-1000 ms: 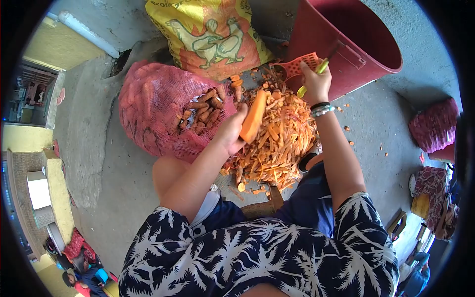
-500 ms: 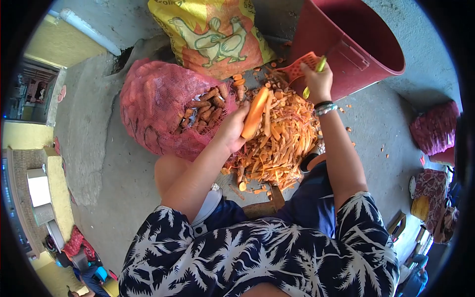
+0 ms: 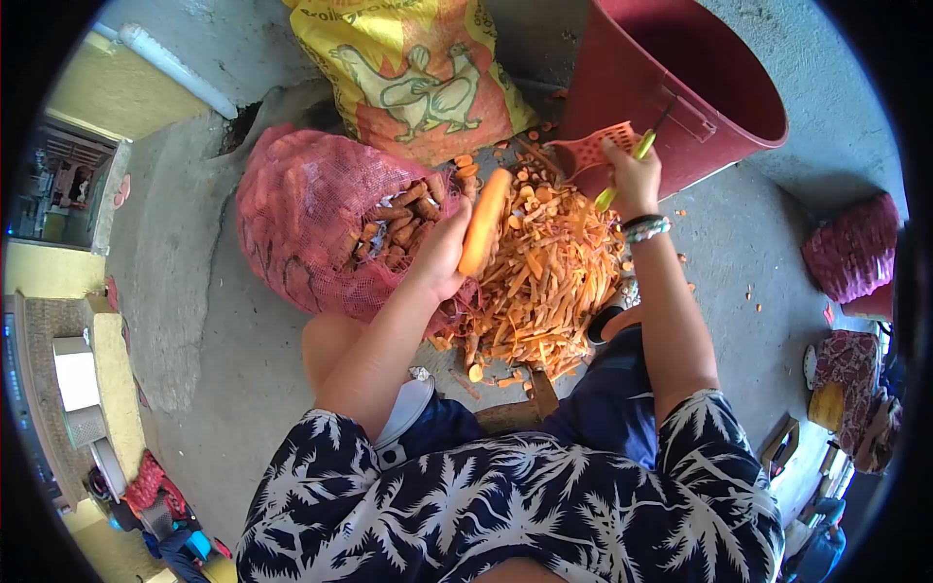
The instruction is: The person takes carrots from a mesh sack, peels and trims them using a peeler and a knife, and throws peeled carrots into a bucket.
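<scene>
My left hand (image 3: 445,255) is wrapped round a peeled carrot (image 3: 484,223), bright orange and tilted upward. In my right hand (image 3: 637,180) is a tool with a yellow-green handle (image 3: 642,146); a thin dark part sticks out past it, and its exact kind is unclear. My right thumb lies at an orange-red perforated plastic piece (image 3: 589,149), beside the red bucket. Between my arms and below both hands spreads a heap of orange peelings (image 3: 549,282). Left of it, a pink mesh sack (image 3: 301,214) lies open, showing unpeeled brown carrots (image 3: 408,219).
A large red bucket (image 3: 622,87) leans at the upper right. A yellow and orange sack with printed chickens (image 3: 418,87) stands against the wall. A knife-like blade (image 3: 542,389) lies near my knees. A purple sack (image 3: 855,248) is far right.
My left hand has moved slightly left and down with the carrot, turning it more upright. My right hand has shifted a little right and down, with the green-handled tool and the perforated piece.
</scene>
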`<action>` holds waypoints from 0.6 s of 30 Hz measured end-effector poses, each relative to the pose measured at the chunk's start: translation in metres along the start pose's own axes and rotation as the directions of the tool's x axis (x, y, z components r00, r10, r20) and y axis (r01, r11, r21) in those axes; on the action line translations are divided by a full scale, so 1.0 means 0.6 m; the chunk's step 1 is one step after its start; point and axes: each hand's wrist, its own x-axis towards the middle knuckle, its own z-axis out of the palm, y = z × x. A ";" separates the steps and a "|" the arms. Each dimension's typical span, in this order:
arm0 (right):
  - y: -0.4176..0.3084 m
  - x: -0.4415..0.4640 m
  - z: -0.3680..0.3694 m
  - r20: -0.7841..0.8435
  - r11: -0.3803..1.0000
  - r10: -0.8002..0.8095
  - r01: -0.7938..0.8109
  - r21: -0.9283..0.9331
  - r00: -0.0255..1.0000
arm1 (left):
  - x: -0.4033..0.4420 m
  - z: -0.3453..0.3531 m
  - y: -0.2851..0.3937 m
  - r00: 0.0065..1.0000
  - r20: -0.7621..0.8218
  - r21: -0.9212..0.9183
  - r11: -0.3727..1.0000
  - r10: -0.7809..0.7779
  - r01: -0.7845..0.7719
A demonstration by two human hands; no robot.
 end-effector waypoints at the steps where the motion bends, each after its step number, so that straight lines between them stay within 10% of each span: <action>1: -0.003 -0.026 0.016 0.034 0.998 -0.039 0.041 -0.048 0.999 | 0.005 0.005 0.002 1.000 -0.001 -0.005 1.000 0.005 -0.005; 12: -0.006 -0.180 0.085 0.258 0.994 -0.088 0.102 -0.044 0.962 | 0.009 0.059 -0.002 0.975 -0.189 -0.443 0.876 0.116 -0.190; 18: -0.003 -0.066 0.069 0.313 0.989 -0.022 0.066 -0.130 0.950 | 0.004 0.014 -0.016 0.990 -0.119 0.038 0.996 -0.076 0.081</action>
